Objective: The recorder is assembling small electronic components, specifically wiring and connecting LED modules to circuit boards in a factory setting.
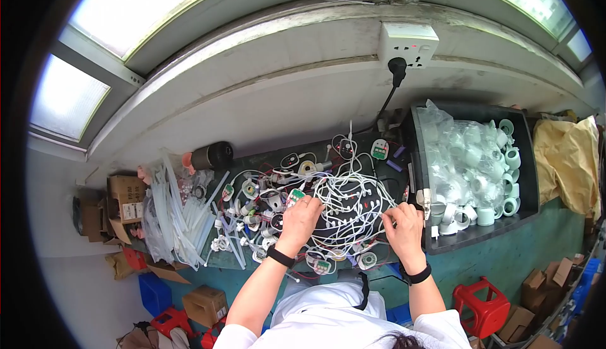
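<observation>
Cables (334, 190) | white tangle on the counter (262, 158), between your left hand (303, 219) and right hand (404, 223) | grip: both curl at its edges, cannot tell whether either pinches cable | likely light, limp, snag-prone; hold each near its end

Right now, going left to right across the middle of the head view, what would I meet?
Cardboard boxes → long translucent strips → left hand → tangle of white cables → right hand → black bin → crumpled tan sheet.
</observation>
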`<state>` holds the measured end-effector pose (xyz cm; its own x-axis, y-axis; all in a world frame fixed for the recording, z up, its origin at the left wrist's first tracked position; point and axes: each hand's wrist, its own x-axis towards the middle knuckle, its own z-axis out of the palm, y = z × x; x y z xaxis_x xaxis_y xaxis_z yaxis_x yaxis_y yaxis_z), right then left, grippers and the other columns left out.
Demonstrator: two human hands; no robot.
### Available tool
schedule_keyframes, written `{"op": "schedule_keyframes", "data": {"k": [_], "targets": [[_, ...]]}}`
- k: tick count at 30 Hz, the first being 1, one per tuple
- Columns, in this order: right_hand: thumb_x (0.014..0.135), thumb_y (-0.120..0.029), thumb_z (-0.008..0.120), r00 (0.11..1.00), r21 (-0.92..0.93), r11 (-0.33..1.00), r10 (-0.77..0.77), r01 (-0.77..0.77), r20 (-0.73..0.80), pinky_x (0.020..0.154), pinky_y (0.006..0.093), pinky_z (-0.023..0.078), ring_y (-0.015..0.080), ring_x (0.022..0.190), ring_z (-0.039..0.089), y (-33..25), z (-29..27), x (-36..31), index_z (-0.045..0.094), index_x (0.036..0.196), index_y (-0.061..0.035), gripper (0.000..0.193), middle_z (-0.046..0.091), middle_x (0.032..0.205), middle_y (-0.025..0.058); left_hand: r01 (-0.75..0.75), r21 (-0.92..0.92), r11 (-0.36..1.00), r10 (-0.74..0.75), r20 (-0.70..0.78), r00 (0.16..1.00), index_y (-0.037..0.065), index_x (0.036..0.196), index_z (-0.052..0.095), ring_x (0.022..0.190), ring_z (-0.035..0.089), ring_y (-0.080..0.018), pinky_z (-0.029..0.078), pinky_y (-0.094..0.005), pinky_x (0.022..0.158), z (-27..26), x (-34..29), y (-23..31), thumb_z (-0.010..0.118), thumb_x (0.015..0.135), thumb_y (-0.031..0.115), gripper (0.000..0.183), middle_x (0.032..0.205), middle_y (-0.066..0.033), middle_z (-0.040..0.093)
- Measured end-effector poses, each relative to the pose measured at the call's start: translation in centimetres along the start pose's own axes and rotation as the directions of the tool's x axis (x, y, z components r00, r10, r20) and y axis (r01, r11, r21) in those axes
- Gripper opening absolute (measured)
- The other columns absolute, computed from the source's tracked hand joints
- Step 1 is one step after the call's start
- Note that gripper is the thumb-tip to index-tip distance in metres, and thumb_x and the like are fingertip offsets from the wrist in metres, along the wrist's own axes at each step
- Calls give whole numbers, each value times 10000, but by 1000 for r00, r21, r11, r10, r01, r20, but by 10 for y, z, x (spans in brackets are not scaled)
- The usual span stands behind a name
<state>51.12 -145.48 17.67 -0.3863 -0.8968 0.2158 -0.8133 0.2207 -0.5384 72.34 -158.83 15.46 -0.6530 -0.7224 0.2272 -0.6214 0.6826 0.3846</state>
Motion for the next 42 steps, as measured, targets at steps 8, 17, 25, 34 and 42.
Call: {"op": "schedule_keyframes", "data": {"k": [8,17,25,34,42], "targets": [[728,-109,680,997,44,998,43,-46,71,665,391,408,267,773,555,9,6,-10,607,807,-61,118,538,790,68,26,-35,999,-25,18,1000,89,823,565,702,601,-256,496,-357,576,-6,-3,3,659,781,155,123,751,-67,554],[745,8,570,983,27,996,81,-87,167,690,413,484,326,798,570,10,9,-23,579,1077,-35,335,523,865,134,59,1,998,-59,92,994,112,934,598,699,597,-272,487,-382,578,-3,-19,14,612,815,117,120,775,-67,554],[769,49,470,929,-27,989,146,-146,340,700,428,490,343,818,569,15,12,-19,467,1303,-95,553,483,898,165,113,74,991,-129,274,953,130,1156,568,754,581,-311,497,-419,603,-2,-24,23,490,783,-7,404,837,-134,510],[783,52,460,928,62,993,71,-100,365,702,434,477,357,806,566,27,16,-22,440,1328,-98,565,482,891,166,151,79,985,-168,319,933,143,1188,548,770,589,-320,499,-419,629,3,-27,19,483,776,-17,447,864,-143,507],[761,56,488,929,75,995,29,-61,368,661,431,486,331,781,572,35,20,-21,423,1353,-163,635,475,852,139,147,74,986,-163,323,932,146,1150,568,776,606,-323,510,-415,632,5,-26,17,491,770,-22,422,875,-148,521]]}}
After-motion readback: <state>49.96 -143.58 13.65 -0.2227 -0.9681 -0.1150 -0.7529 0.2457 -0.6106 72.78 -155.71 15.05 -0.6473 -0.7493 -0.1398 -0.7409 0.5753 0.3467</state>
